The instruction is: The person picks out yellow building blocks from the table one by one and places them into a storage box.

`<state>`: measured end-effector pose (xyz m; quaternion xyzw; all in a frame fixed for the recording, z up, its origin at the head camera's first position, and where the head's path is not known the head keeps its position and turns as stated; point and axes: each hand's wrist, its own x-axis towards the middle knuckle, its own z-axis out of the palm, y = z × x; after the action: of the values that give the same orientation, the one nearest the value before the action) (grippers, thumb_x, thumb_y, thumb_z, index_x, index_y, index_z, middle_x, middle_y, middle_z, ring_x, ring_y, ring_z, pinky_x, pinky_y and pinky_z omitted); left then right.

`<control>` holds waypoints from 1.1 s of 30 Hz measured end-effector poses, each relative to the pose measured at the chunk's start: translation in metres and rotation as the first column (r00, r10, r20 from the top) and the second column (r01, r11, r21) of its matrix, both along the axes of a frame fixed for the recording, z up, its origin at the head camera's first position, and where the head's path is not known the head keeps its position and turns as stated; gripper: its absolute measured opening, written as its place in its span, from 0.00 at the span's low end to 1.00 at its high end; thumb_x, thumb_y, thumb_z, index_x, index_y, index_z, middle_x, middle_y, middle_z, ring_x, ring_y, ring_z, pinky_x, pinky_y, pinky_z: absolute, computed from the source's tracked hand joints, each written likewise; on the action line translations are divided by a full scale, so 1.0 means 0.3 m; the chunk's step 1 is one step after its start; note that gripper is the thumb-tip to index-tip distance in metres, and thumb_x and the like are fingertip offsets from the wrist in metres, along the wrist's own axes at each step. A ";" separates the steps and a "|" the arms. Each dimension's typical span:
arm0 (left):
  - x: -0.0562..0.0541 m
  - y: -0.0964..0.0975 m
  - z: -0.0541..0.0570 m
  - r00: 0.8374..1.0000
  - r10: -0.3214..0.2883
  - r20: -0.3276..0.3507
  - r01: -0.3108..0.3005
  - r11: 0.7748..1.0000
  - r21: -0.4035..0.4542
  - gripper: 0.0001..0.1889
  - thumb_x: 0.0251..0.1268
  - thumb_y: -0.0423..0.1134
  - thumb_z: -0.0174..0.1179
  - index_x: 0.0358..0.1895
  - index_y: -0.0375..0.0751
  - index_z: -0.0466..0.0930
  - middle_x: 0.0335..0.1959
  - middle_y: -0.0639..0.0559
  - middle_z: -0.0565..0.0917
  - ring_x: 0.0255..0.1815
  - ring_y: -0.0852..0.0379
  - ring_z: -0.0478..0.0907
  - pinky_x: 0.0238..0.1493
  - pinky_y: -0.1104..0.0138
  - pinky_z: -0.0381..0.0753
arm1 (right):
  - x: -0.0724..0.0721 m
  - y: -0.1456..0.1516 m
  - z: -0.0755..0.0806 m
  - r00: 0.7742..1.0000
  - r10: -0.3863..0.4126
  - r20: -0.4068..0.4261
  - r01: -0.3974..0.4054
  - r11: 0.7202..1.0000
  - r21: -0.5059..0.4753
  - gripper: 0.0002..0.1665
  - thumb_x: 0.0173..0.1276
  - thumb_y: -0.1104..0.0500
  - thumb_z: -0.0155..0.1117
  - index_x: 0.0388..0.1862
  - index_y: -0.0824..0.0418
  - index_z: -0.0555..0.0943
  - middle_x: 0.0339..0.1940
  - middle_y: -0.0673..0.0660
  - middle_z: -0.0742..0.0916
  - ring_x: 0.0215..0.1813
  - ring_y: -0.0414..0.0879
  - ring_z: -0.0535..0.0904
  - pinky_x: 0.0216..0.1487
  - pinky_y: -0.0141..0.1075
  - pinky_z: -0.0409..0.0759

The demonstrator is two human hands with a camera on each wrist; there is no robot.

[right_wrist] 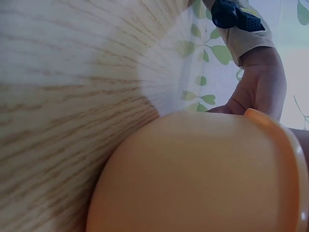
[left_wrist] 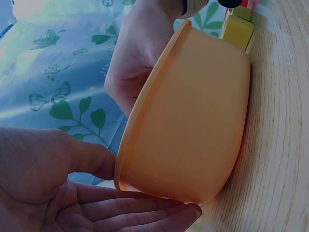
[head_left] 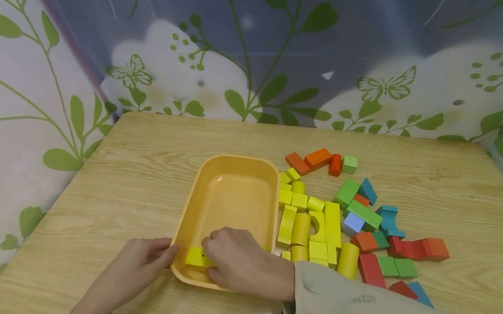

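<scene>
An orange-yellow plastic tray [head_left: 238, 199] stands on the wooden table. My left hand [head_left: 134, 270] holds its near left corner, thumb at the rim and fingers nearly straight along the outer wall, as the left wrist view shows. My right hand [head_left: 245, 262] is inside the tray at its near end, its curled fingers holding a yellow block [head_left: 194, 257]. Most of that block is hidden under the hand. In the right wrist view the outer wall of the tray [right_wrist: 193, 174] hides the right fingers and the block.
Right of the tray lie several yellow blocks [head_left: 301, 229], some hidden behind the right forearm. Beyond them are scattered green blocks [head_left: 364, 215], red blocks [head_left: 372, 270] and blue blocks [head_left: 389, 220]. Orange blocks [head_left: 318, 158] lie farther back. A patterned curtain [head_left: 257, 56] hangs behind the table.
</scene>
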<state>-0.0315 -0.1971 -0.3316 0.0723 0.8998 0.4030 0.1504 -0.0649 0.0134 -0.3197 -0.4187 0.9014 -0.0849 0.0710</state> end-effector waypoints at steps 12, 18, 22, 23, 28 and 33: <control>0.000 -0.007 -0.001 0.999 -0.042 -0.015 0.042 0.998 0.043 0.19 0.74 0.45 0.52 0.52 0.31 0.81 0.48 0.43 0.85 0.51 0.50 0.81 0.46 0.59 0.83 | 0.002 0.001 -0.008 0.998 -0.018 0.054 0.019 1.000 -0.012 0.16 0.61 0.44 0.70 0.29 0.56 0.81 0.19 0.43 0.74 0.21 0.34 0.67 0.19 0.26 0.67; 0.001 0.000 0.001 1.000 -0.005 0.008 0.004 0.999 0.039 0.19 0.74 0.44 0.53 0.52 0.30 0.81 0.48 0.41 0.85 0.51 0.47 0.82 0.47 0.57 0.83 | -0.023 0.069 0.034 0.996 -0.022 0.087 0.034 0.990 -0.136 0.15 0.64 0.48 0.69 0.39 0.58 0.85 0.30 0.48 0.85 0.32 0.37 0.78 0.31 0.28 0.78; 0.000 0.009 0.002 0.998 0.030 0.053 -0.032 0.999 0.037 0.20 0.73 0.43 0.54 0.54 0.27 0.79 0.51 0.37 0.83 0.52 0.44 0.81 0.48 0.54 0.83 | -0.061 0.192 0.066 0.993 -0.069 0.099 0.095 0.953 -0.288 0.14 0.64 0.54 0.69 0.44 0.61 0.84 0.40 0.53 0.87 0.41 0.42 0.82 0.43 0.33 0.82; 0.000 0.011 0.002 0.998 0.034 0.057 -0.036 0.999 0.034 0.20 0.73 0.43 0.54 0.55 0.27 0.78 0.51 0.36 0.82 0.53 0.43 0.81 0.49 0.54 0.82 | -0.072 0.231 0.069 0.992 -0.086 0.089 0.109 0.943 -0.313 0.12 0.64 0.56 0.70 0.43 0.61 0.84 0.39 0.52 0.87 0.41 0.43 0.82 0.43 0.34 0.82; 0.002 0.016 0.006 0.998 0.045 0.054 -0.045 0.999 0.013 0.19 0.73 0.41 0.54 0.54 0.26 0.78 0.51 0.36 0.83 0.53 0.43 0.80 0.49 0.54 0.82 | -0.119 0.444 0.074 0.965 -0.246 0.089 0.262 0.913 -0.312 0.11 0.60 0.61 0.72 0.42 0.61 0.83 0.40 0.53 0.86 0.44 0.49 0.82 0.46 0.42 0.82; 0.000 0.015 0.005 0.996 0.054 0.071 -0.055 0.999 0.002 0.19 0.73 0.42 0.54 0.54 0.28 0.79 0.49 0.38 0.84 0.52 0.45 0.81 0.48 0.55 0.83 | -0.137 0.604 0.062 0.925 -0.369 0.096 0.379 0.915 -0.139 0.30 0.52 0.60 0.79 0.54 0.65 0.79 0.52 0.62 0.84 0.55 0.61 0.77 0.54 0.55 0.77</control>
<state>-0.0314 -0.1927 -0.3301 0.0337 0.8948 0.4110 0.1711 -0.1061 0.1946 -0.3012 -0.2397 0.9525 -0.1808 0.0513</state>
